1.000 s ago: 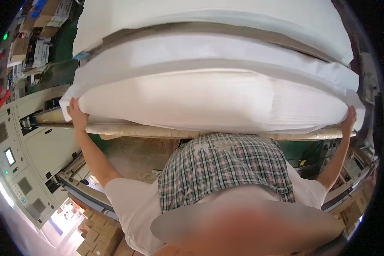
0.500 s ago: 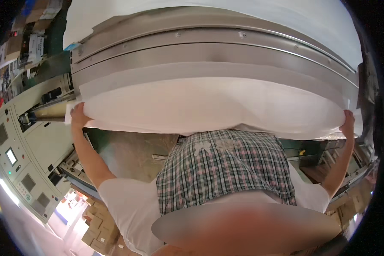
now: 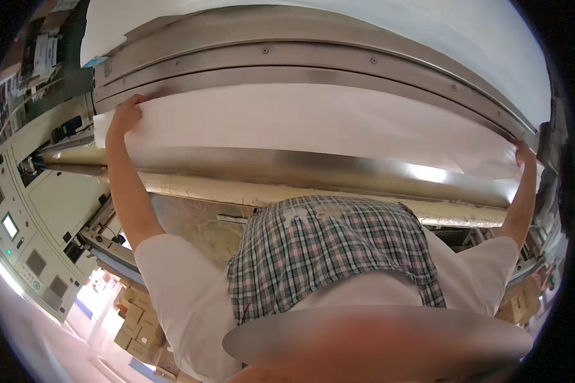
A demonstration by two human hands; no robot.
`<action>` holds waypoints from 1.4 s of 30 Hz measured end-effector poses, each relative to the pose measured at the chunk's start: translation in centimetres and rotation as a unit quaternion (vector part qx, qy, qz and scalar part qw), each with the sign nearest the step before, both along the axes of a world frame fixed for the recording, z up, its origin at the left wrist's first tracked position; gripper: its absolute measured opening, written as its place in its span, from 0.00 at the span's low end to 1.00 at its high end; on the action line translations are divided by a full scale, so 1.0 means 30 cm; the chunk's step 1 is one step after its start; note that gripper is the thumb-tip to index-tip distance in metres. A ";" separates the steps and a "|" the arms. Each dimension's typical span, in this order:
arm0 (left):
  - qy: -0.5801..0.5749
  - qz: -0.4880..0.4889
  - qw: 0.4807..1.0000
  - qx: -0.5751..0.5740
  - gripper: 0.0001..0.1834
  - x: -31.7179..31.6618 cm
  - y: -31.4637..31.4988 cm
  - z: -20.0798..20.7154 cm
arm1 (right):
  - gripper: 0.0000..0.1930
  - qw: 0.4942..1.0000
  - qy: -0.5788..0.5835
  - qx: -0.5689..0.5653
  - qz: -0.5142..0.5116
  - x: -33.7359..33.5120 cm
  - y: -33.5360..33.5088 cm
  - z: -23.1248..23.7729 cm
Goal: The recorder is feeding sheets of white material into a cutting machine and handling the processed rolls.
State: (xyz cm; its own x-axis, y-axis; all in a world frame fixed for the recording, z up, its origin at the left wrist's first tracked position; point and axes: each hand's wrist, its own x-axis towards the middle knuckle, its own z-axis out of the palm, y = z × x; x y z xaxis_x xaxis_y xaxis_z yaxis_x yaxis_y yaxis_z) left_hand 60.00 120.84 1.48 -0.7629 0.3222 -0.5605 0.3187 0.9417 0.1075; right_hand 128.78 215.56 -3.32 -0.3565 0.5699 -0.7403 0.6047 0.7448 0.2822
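Observation:
A wide white sheet stretches across the front of a long metal machine. Pinching its far left corner is my left hand, closed, close to the metal face. At the opposite end my right hand is closed on the sheet's right edge; its fingers are partly hidden. The sheet's far edge lies against the steel front panel, and its near edge rests above a shiny metal roller. Whether it is cloth or paper I cannot tell.
More white material covers the machine's top. A cream-coloured roller runs below the metal one, in front of my checked apron. Left stands a control cabinet with screens and buttons. Cardboard boxes are stacked lower left.
Both hands have moved the sheet, the left one clearly forward onto the machine's front, the right one slightly. The sheet's near edge has moved forward, uncovering the metal and cream rollers.

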 end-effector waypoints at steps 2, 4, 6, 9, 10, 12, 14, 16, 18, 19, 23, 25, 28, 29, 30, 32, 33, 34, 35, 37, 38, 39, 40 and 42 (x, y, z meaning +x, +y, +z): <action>0.022 0.056 0.998 0.000 0.18 0.078 0.044 0.045 | 0.26 0.999 0.028 0.039 0.001 -0.007 0.011 -0.004; 0.243 -0.064 0.962 0.104 0.15 0.160 0.086 0.090 | 0.22 0.961 0.231 0.104 0.112 -0.111 -0.061 0.023; 0.326 -0.075 0.916 0.219 0.13 0.239 0.144 0.134 | 0.21 0.892 0.436 0.063 0.104 -0.306 -0.253 0.095; 0.192 0.022 0.896 0.400 0.11 0.444 0.305 0.167 | 0.22 0.823 0.551 -0.137 0.007 -0.653 -0.737 0.242; 0.109 0.012 0.886 0.451 0.11 0.529 0.389 0.165 | 0.23 0.798 0.577 -0.135 0.112 -0.729 -0.937 0.271; -0.004 -0.129 0.888 0.442 0.14 0.721 0.554 0.175 | 0.26 0.776 0.545 -0.282 0.145 -0.856 -1.268 0.348; -0.090 -0.254 0.811 0.520 0.14 0.844 0.788 0.127 | 0.30 0.775 0.500 -0.262 0.285 -1.000 -1.435 0.358; -0.076 -0.287 0.789 0.538 0.13 0.930 0.922 0.088 | 0.26 0.758 0.526 -0.229 0.311 -1.098 -1.534 0.324; -0.019 -0.299 0.781 0.547 0.12 0.951 0.985 0.050 | 0.23 0.780 0.513 -0.182 0.309 -1.165 -1.570 0.258; 0.006 -0.312 0.780 0.543 0.12 0.943 0.995 0.030 | 0.21 0.745 0.563 -0.176 0.311 -1.177 -1.566 0.233; 0.117 -0.262 0.794 0.536 0.10 0.891 0.955 -0.040 | 0.14 0.717 0.633 -0.194 0.217 -1.181 -1.520 0.189; 0.167 -0.235 0.818 0.497 0.10 0.853 0.894 -0.074 | 0.12 0.706 0.653 -0.235 0.145 -1.151 -1.499 0.204; 0.159 -0.159 0.945 0.236 0.13 0.755 0.730 -0.116 | 0.12 0.702 0.665 -0.210 0.143 -1.092 -1.477 0.235; 0.223 -0.133 0.936 0.239 0.15 0.699 0.664 -0.136 | 0.12 0.708 0.658 -0.235 0.105 -1.070 -1.478 0.238; 0.315 -0.117 0.903 0.267 0.17 0.632 0.592 -0.157 | 0.13 0.718 0.646 -0.234 0.112 -1.053 -1.480 0.237; 0.196 0.087 0.964 0.157 0.18 0.466 0.402 -0.165 | 0.15 0.739 0.622 -0.235 0.107 -1.028 -1.482 0.225; 0.175 0.037 0.983 0.031 0.18 0.409 0.325 -0.170 | 0.16 0.746 0.617 -0.212 0.129 -1.021 -1.483 0.217; 0.156 -0.021 0.983 -0.094 0.18 0.350 0.257 -0.172 | 0.17 0.753 0.612 -0.187 0.151 -1.017 -1.486 0.209; 0.210 0.008 0.974 -0.090 0.20 0.307 0.207 -0.180 | 0.18 0.761 0.606 -0.162 0.163 -1.014 -1.486 0.203; 0.311 -0.009 0.948 -0.065 0.20 0.226 0.125 -0.189 | 0.20 0.768 0.599 -0.129 0.184 -1.013 -1.485 0.198; 0.349 -0.049 0.935 -0.045 0.19 0.191 0.085 -0.192 | 0.21 0.770 0.599 -0.112 0.192 -1.014 -1.485 0.199; 0.386 -0.088 0.918 -0.025 0.19 0.160 0.048 -0.196 | 0.22 0.774 0.595 -0.114 0.187 -1.016 -1.485 0.201; 0.439 -0.103 0.893 0.000 0.18 0.131 0.016 -0.206 | 0.23 0.775 0.593 -0.115 0.183 -1.018 -1.486 0.204; 0.548 -0.145 0.822 0.054 0.17 0.072 -0.044 -0.215 | 0.24 0.780 0.590 -0.113 0.177 -1.022 -1.488 0.211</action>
